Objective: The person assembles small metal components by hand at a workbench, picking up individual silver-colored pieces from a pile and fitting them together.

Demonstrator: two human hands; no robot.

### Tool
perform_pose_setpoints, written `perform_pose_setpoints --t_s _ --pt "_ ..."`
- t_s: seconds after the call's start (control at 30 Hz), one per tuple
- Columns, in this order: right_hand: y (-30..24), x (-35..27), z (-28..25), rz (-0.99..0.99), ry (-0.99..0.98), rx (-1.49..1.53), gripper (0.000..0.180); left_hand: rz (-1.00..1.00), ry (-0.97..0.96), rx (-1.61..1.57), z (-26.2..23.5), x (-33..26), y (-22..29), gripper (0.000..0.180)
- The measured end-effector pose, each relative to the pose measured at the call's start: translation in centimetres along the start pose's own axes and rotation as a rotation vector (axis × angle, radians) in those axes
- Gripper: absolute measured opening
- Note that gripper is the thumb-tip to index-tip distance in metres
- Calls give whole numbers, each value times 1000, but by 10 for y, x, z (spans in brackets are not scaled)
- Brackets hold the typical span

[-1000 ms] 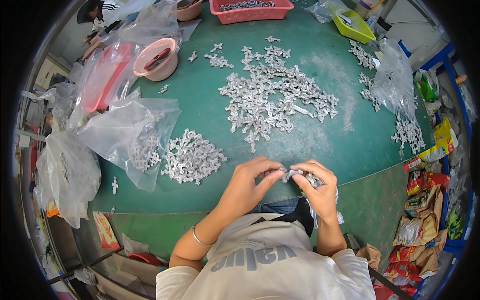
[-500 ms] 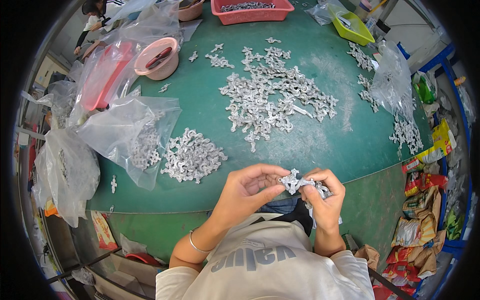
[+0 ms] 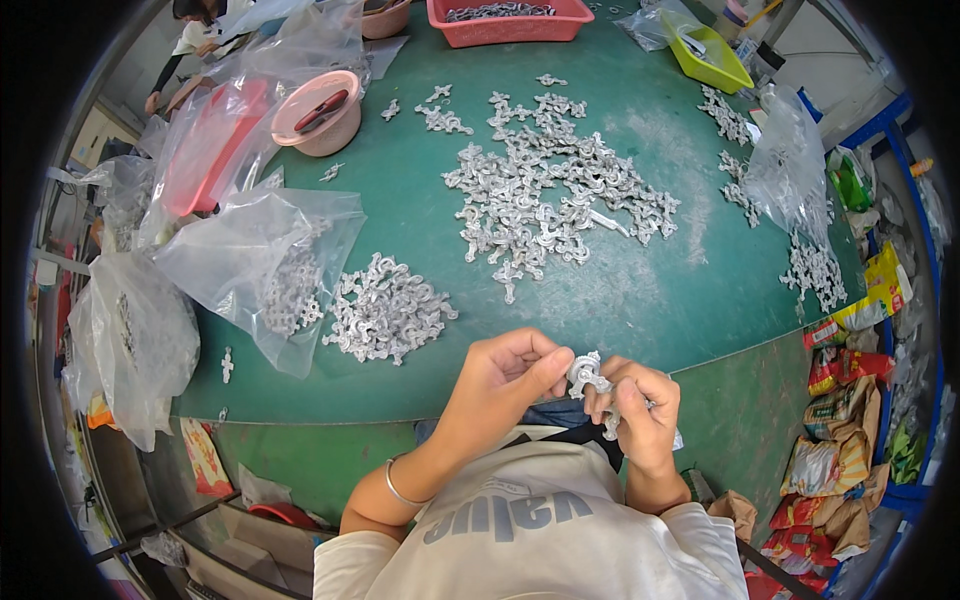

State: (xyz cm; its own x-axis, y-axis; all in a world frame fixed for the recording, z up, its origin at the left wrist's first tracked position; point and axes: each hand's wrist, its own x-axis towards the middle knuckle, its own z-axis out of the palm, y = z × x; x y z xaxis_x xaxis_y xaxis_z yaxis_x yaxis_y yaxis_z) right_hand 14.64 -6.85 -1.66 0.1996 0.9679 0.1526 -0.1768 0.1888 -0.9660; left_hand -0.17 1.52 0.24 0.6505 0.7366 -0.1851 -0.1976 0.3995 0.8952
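Observation:
Above the table's near edge, my left hand (image 3: 508, 385) pinches a small silver cross-shaped metal casting (image 3: 590, 377) at its left side, with thumb and forefinger together. My right hand (image 3: 645, 410) is curled close beside it, its fingers touching or nearly touching that casting's lower end. Another silver metal piece (image 3: 611, 424) pokes out below the right thumb; the rest of it is hidden in the fingers. Beyond the hands lies a large loose heap of similar castings (image 3: 540, 190). A smaller, denser pile (image 3: 388, 308) sits on the left of the green table (image 3: 640, 320).
Clear plastic bags (image 3: 265, 250) with castings cover the left side; another bag (image 3: 790, 165) lies at the right. A pink bowl (image 3: 335, 130) holds a red-handled tool. A red tray (image 3: 510, 30) and a yellow-green basket (image 3: 715, 65) stand far back. A person (image 3: 195, 35) works at far left.
The casting between my hands has turned, showing a rounded face. My right hand has shifted slightly down and left, and a metal piece now shows below its thumb.

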Motion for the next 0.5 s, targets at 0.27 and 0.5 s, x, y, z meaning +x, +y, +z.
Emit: perform_pose_setpoints --t_s 0.27,0.5 --pt "1 -1 2 2 -18 71 24 -8 -12 -95 0 0 -3 15" --pt "10 22 -20 178 168 -381 16 292 376 923 -51 -4 17 10"
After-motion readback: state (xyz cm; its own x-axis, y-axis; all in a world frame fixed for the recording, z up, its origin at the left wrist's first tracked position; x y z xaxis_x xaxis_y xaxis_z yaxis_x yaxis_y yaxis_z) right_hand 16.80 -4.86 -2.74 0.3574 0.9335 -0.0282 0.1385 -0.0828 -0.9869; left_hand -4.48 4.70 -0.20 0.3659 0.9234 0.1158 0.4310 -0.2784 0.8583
